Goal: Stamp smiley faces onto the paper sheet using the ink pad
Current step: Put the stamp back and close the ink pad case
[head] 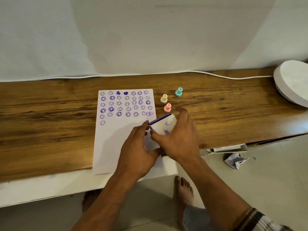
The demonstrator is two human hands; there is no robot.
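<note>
A white paper sheet [115,142] lies on the wooden table [50,124], its upper half covered with several rows of purple smiley faces and two hearts. The ink pad [164,124], a small white case with a purple edge and purple smudges, is at the sheet's right edge, tilted up. My right hand [180,139] wraps around its right side and my left hand [138,147] pinches its left corner. Three small stamps stand to the right of the sheet: yellow stamp [164,98], pink stamp [167,107], teal stamp [179,92].
A round white disc [293,82] rests at the table's right end, and a white cable [216,75] runs along the back edge. Crumpled paper [235,161] lies on the floor to the right. My bare foot [182,190] stands below the table's front edge.
</note>
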